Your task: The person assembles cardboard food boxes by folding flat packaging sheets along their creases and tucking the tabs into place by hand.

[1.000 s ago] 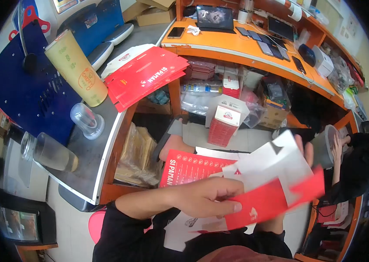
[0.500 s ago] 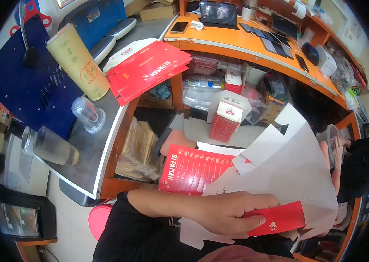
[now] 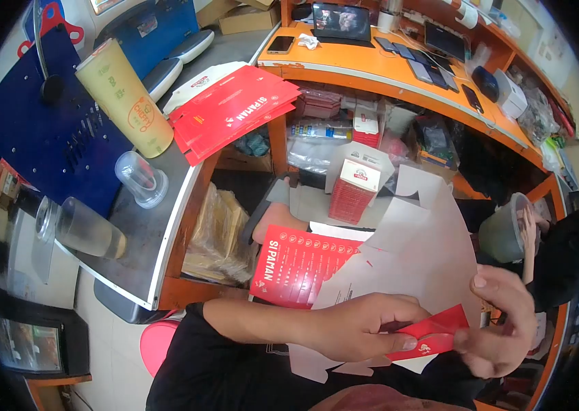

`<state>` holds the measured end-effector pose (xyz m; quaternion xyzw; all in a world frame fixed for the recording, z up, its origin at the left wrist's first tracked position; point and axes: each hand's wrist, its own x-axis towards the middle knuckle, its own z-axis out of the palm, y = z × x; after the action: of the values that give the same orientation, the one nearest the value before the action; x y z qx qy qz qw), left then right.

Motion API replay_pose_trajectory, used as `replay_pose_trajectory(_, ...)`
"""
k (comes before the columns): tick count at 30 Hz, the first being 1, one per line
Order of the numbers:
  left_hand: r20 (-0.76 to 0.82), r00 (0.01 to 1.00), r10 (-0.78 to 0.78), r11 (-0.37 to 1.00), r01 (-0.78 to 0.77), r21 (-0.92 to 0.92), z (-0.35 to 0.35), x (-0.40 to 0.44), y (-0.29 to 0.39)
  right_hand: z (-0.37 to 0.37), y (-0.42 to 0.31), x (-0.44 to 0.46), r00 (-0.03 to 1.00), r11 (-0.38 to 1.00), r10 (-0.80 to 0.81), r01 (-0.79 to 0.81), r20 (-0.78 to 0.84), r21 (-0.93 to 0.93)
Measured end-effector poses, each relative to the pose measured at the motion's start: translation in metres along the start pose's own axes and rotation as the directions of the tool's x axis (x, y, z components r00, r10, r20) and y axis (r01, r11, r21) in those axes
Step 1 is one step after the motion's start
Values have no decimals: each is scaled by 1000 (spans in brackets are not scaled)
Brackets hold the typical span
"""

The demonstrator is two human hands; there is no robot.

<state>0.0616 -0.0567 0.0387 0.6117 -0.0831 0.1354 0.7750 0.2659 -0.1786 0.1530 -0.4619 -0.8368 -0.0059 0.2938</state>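
Observation:
Across my lap lies a large cardboard sheet point(image 3: 412, 240), its white inner side up, with a red flap point(image 3: 433, 333) folded over at the near end. My left hand point(image 3: 371, 329) grips that flap between thumb and fingers. At the flap's right end, my right hand point(image 3: 501, 322) has its fingers curled, with fingertips touching the red card. Beneath the sheet, to the left, rests a stack of red printed cards point(image 3: 296, 267) marked SIPAMAN. Beyond it, a stack of folded red boxes point(image 3: 356, 188) stands near the floor.
On the grey counter point(image 3: 145, 240) are flat red cartons point(image 3: 234, 109), a yellow cup stack point(image 3: 125, 99) and clear plastic cups point(image 3: 141, 179). Phones and a tablet point(image 3: 341, 24) lie on the orange desk point(image 3: 371, 61). At right, another person's hand point(image 3: 527, 233) holds a tub point(image 3: 501, 233).
The white sheet has swung down and left, lying lower now. My right hand has come out from behind it to the red flap. My left hand keeps its grip.

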Motion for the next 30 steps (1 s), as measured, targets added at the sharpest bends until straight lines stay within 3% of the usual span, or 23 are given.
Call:
replay_pose_trajectory(1,-2,1000,-8,1000,8,13,0,-1,5,-3,0,5,1000,999,22,-22,7,-45)
replay_pose_trajectory(3,-5,1000,-26,999,26,36,-2,-3,20,-6,8,13,999,999,-27,28,-41,35)
replay_pose_trajectory(6,21,999,50,995,-52,86,-2,-3,25,-12,26,27,972,962,-234,230,11,147)
replay_pose_trajectory(8,52,991,122,984,-128,126,-1,-4,21,-12,22,42,962,923,-264,228,77,310)
replay_pose_trajectory(12,49,994,100,979,-107,173,-6,-9,36,-2,9,63,971,981,-186,174,148,89)
replay_pose_trajectory(14,25,980,198,937,-196,289,-10,-9,33,0,-1,62,984,1000,-20,20,175,4)
replay_pose_trajectory(15,14,969,248,909,-237,342,-10,-10,31,3,-3,64,980,999,-28,21,198,35)
replay_pose_trajectory(18,-42,992,122,958,-107,265,-3,-9,36,8,-2,68,969,993,-42,14,245,115)
replay_pose_trajectory(20,-27,982,188,906,-163,391,-12,-11,43,4,0,70,967,989,-36,-2,254,148)
replay_pose_trajectory(22,-5,976,218,881,-194,431,-24,-15,55,19,14,67,997,986,-56,64,-60,155)
replay_pose_trajectory(24,20,976,218,894,-208,398,-31,-19,73,36,28,66,981,992,-75,91,-178,88)
replay_pose_trajectory(25,2,980,200,884,-182,431,-31,-21,78,42,33,66,987,996,-78,83,-140,26)
replay_pose_trajectory(27,-31,986,162,858,-125,498,-31,-23,86,56,49,59,987,982,-141,149,-74,118)
replay_pose_trajectory(30,-158,984,88,900,-11,436,-23,-26,93,59,48,53,987,964,-159,160,-20,211)
